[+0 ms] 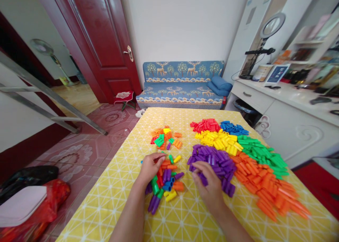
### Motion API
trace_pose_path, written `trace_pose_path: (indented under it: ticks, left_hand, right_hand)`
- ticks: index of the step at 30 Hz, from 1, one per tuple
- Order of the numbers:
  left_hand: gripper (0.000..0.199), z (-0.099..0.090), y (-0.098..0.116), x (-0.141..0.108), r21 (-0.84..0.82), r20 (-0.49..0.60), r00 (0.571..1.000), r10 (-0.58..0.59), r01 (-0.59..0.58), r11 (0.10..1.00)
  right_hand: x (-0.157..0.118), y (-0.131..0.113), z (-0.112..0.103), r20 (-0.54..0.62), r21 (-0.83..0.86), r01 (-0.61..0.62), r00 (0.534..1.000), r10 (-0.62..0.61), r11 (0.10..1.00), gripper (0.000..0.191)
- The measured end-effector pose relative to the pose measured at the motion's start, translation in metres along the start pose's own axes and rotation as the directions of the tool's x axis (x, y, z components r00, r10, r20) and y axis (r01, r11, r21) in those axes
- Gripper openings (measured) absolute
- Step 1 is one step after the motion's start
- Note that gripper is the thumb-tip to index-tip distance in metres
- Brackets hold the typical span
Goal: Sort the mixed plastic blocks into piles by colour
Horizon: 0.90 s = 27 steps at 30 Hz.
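Observation:
My left hand is over a mixed pile of short hollow plastic tubes in purple, orange, green, blue, red and yellow. Its thumb and fingers are drawn together, and what they hold, if anything, is hidden. My right hand rests at the near left edge of a heap of purple tubes. A gap shows between its thumb and bent forefinger, with no tube visible there. Farther back lies a smaller mixed group of tubes, mostly orange and green.
Sorted heaps of red, blue, yellow, green and orange tubes spread across the right of the yellow patterned tablecloth. Beyond the table stand a blue sofa and a white dresser.

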<state>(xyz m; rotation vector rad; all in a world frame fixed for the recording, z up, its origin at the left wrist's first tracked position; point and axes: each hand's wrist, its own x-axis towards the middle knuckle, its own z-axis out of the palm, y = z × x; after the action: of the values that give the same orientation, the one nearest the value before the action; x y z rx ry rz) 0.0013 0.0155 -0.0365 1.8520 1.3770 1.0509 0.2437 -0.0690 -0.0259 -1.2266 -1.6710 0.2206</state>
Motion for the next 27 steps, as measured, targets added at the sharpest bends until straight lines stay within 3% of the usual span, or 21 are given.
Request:
trace_pose_path:
  ticks: [3,7,10,12,16,20,23,27]
  left_hand:
    - [0.028,0.000,0.001,0.000,-0.019,-0.005,1.000,-0.004,0.004,1.000]
    - [0.043,-0.004,0.007,-0.002,-0.187,-0.025,0.998,-0.052,0.047,0.981]
    - [0.062,-0.009,0.015,-0.005,-0.394,-0.072,0.990,-0.118,0.080,0.916]
    - [0.067,-0.011,0.021,-0.006,-0.397,-0.103,0.988,-0.117,0.067,0.915]
    - [0.046,-0.009,0.033,0.010,-0.185,-0.075,0.997,-0.008,-0.006,0.983]
    - [0.026,0.003,0.039,0.055,0.073,0.015,0.984,0.175,-0.176,0.982]
    - [0.032,0.019,0.046,0.094,0.301,0.096,0.975,0.200,-0.220,0.928]
    - [0.052,0.046,0.050,0.132,0.528,0.281,0.949,0.143,-0.277,0.803]
  right_hand:
    - [-0.010,-0.014,0.040,0.272,-0.046,0.030,0.962,-0.016,0.999,0.051]
    - [-0.008,-0.010,0.075,0.289,-0.137,-0.026,0.955,0.065,0.990,0.054]
    - [-0.004,-0.006,0.081,0.305,-0.130,-0.034,0.950,0.073,0.991,0.050]
    - [-0.003,-0.005,0.079,0.301,-0.100,-0.053,0.950,0.081,0.994,0.045]
    - [-0.005,-0.007,0.074,0.269,-0.044,-0.128,0.954,0.135,0.991,0.038]
    - [-0.003,-0.009,0.074,0.271,-0.017,-0.152,0.951,0.151,0.988,0.036]
    - [-0.001,-0.010,0.074,0.272,0.000,-0.160,0.950,0.154,0.987,0.034]
    - [0.000,-0.010,0.074,0.271,0.007,-0.177,0.948,0.169,0.984,0.031]
